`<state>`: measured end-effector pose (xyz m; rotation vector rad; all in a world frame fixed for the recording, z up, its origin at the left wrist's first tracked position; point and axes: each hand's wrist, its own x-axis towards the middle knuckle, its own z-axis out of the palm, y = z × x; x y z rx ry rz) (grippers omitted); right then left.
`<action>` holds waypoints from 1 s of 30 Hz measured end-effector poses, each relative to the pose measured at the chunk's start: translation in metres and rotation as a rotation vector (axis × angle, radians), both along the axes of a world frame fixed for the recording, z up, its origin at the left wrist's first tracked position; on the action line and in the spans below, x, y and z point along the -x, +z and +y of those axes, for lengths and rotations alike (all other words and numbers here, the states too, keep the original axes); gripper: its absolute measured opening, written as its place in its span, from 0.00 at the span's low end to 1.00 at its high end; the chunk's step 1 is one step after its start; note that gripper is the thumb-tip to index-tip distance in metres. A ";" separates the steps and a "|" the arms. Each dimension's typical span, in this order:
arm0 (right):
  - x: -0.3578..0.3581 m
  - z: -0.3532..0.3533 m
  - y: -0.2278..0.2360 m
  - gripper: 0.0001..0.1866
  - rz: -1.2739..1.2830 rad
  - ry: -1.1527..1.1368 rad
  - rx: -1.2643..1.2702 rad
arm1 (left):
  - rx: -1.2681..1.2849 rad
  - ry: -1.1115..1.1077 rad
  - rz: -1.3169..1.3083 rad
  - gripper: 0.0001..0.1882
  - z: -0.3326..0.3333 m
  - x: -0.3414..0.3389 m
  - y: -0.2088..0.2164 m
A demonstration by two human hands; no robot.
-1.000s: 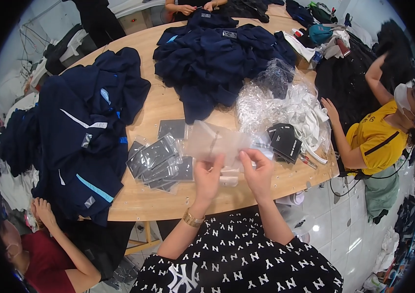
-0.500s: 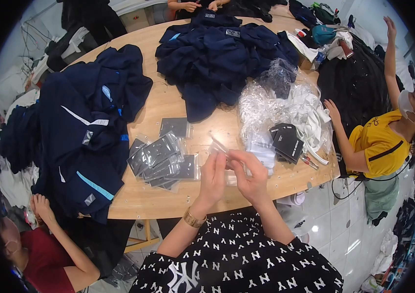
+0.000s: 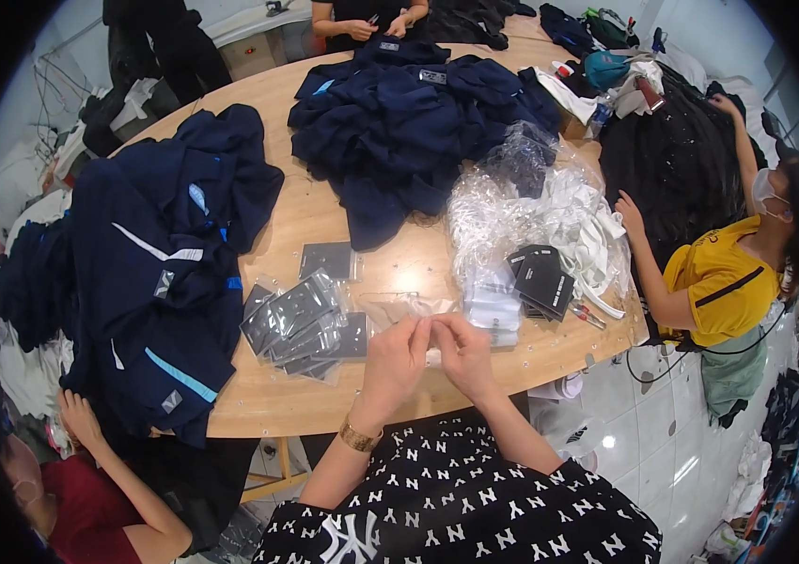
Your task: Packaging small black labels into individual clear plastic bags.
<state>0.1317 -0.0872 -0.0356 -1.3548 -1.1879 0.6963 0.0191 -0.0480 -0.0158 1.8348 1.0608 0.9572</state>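
Note:
Both my hands meet over the front of the table, pinching the near edge of a small clear plastic bag [image 3: 407,305]. My left hand [image 3: 393,359], with a gold watch on its wrist, is closed on it. My right hand [image 3: 464,355] is closed right beside it, fingertips touching the left ones. The bag spreads out beyond my fingers, and its nearest edge is hidden by them. To the left lies a loose pile of clear bags with dark grey cards [image 3: 294,315]. On the right, black printed cards [image 3: 542,284] lie on white material and clear wrapping.
Navy garments [image 3: 150,273] cover the table's left side, and another navy heap [image 3: 390,141] lies at the far middle. Crumpled clear plastic [image 3: 489,211] sits at right, near small snips [image 3: 589,315]. Co-workers in yellow [image 3: 724,277], maroon [image 3: 89,508] and black [image 3: 371,14] surround the wooden table [image 3: 324,409].
My hands have come together and down a little, and the bag now lies spread out beyond them. The co-worker in yellow has lowered a raised arm to the black garments.

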 end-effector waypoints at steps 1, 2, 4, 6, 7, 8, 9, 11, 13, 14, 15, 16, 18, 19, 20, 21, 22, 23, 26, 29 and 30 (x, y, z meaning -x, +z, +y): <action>0.000 0.002 -0.008 0.04 -0.096 -0.045 -0.012 | 0.007 -0.002 0.082 0.12 -0.001 0.001 0.000; -0.001 0.004 -0.014 0.03 -0.192 -0.090 -0.023 | 0.013 -0.004 0.164 0.13 -0.003 0.002 0.000; -0.006 0.007 -0.018 0.03 -0.262 -0.092 -0.074 | 0.003 0.025 0.150 0.13 -0.009 0.000 -0.005; -0.007 0.004 -0.019 0.05 -0.212 -0.014 0.024 | -0.006 0.054 0.135 0.13 -0.008 -0.002 -0.006; -0.008 0.004 -0.016 0.05 -0.215 -0.017 0.021 | 0.070 0.081 0.102 0.13 -0.005 -0.001 -0.006; -0.006 0.003 -0.011 0.06 -0.087 0.082 0.037 | 0.146 0.109 0.070 0.14 -0.003 0.000 -0.006; -0.006 0.003 -0.006 0.08 0.038 0.178 0.050 | 0.139 0.103 0.064 0.14 0.000 0.000 -0.006; -0.005 0.002 -0.017 0.09 0.109 0.191 0.076 | 0.350 0.085 -0.127 0.15 0.002 0.002 -0.007; -0.001 0.004 -0.026 0.12 0.237 0.209 0.117 | 0.366 0.094 -0.186 0.15 0.001 0.005 -0.017; 0.004 0.006 -0.027 0.12 0.232 0.207 0.105 | 0.396 0.098 -0.242 0.16 0.001 0.006 -0.023; 0.011 0.009 -0.027 0.13 0.308 -0.067 0.057 | 0.400 0.130 -0.389 0.15 0.000 0.003 -0.026; 0.016 0.012 -0.028 0.13 0.383 -0.341 0.006 | 0.391 0.121 -0.393 0.15 0.000 0.001 -0.030; 0.014 0.013 -0.033 0.15 0.476 -0.377 -0.026 | 0.355 0.261 -0.540 0.14 0.000 -0.001 -0.038; 0.009 0.010 -0.034 0.14 0.548 -0.178 0.112 | 0.369 0.268 -0.528 0.14 0.000 -0.001 -0.041; 0.007 0.009 -0.035 0.13 0.613 0.024 0.252 | 0.360 0.266 -0.535 0.14 -0.001 0.001 -0.046; 0.013 0.010 -0.028 0.10 0.665 -0.001 0.190 | 0.398 0.218 -0.418 0.14 -0.002 0.004 -0.050; 0.012 0.011 -0.026 0.10 0.659 0.020 0.184 | 0.435 0.175 -0.300 0.15 -0.002 0.007 -0.052; 0.008 0.010 -0.026 0.10 0.454 -0.047 0.122 | 0.480 0.199 -0.304 0.15 -0.002 0.005 -0.052; -0.013 0.013 -0.019 0.06 -0.189 -0.120 0.050 | 0.173 0.386 -0.015 0.15 -0.004 0.004 -0.033; -0.032 0.010 0.004 0.04 -0.579 0.106 0.151 | 0.077 0.267 0.037 0.15 -0.005 0.004 -0.020; -0.032 0.008 0.007 0.04 -0.583 0.137 0.129 | 0.093 0.098 0.048 0.15 -0.004 0.002 -0.020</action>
